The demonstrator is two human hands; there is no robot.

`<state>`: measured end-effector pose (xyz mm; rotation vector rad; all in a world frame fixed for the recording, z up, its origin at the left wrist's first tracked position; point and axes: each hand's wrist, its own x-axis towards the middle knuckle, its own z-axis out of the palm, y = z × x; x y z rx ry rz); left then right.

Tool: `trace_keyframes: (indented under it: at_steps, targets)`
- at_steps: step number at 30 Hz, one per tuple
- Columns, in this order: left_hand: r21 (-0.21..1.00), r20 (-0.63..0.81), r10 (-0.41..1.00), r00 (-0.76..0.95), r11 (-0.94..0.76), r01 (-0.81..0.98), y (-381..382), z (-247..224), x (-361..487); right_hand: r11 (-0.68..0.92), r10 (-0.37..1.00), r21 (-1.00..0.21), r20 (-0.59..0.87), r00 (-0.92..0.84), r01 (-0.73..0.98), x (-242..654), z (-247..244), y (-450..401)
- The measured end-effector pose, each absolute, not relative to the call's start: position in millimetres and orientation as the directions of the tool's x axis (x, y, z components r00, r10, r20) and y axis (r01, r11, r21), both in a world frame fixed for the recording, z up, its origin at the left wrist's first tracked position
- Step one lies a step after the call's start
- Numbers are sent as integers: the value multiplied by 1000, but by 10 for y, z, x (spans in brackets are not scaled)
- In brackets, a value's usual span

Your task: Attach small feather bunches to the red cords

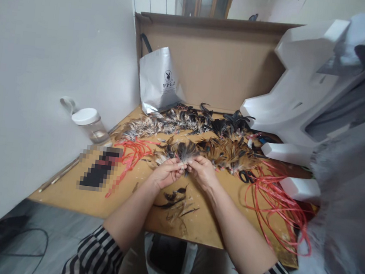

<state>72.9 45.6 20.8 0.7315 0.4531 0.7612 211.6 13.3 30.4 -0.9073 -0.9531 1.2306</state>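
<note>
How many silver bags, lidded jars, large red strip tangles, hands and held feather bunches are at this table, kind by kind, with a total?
Silver bag: 1
Lidded jar: 1
Large red strip tangles, left one and right one: 2
Left hand and right hand: 2
Held feather bunch: 1
Total: 7

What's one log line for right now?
hands: left hand, right hand pinching feather bunch; nearer: loose feathers; beyond: brown feathers; both sides: red strips
</note>
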Motion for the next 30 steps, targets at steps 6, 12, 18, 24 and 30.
trace_keyframes:
  at_steps: [6,12,18,24,30]
  targets:
    - [829,-57,897,439,288,-480,484,209,784,219,935,-962,160,315,-162,2041,290,140]
    - [911,26,933,358,125,-393,506,155,820,235,914,-970,242,326,61,2037,307,104]
    - [892,-23,920,392,196,-407,485,152,813,201,942,-980,193,276,-2,2054,318,99]
    - [761,-105,821,561,429,-486,488,167,747,153,980,-956,113,166,-252,2056,277,118]
    - [823,-97,877,471,337,-458,492,158,778,83,992,-934,43,122,-348,2071,243,142]
